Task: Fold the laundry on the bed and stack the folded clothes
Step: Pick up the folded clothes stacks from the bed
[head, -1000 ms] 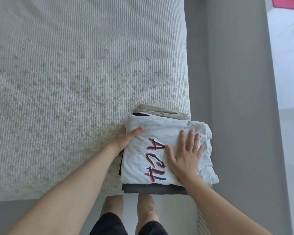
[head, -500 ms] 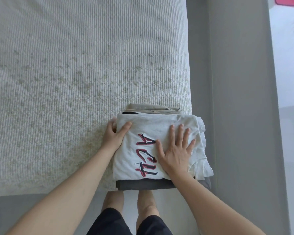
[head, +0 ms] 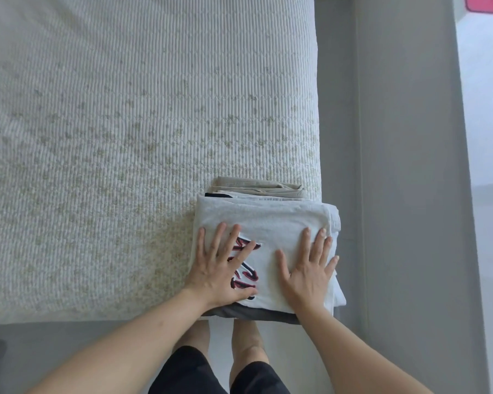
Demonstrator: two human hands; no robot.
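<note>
Both hands flat on the folded stack at the bed's near right corner.
Left hand [head: 221, 268] and right hand [head: 308, 271] rest palm-down, fingers spread, gripping nothing, on the white shirt [head: 271, 223] topping the stack; grey [head: 256, 315] and beige [head: 262, 185] garments lie beneath, on the bed [head: 125, 137].

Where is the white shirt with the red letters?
In the head view, the white shirt lies on top of the folded stack at the bed's near right corner, under the left hand and right hand.
</note>
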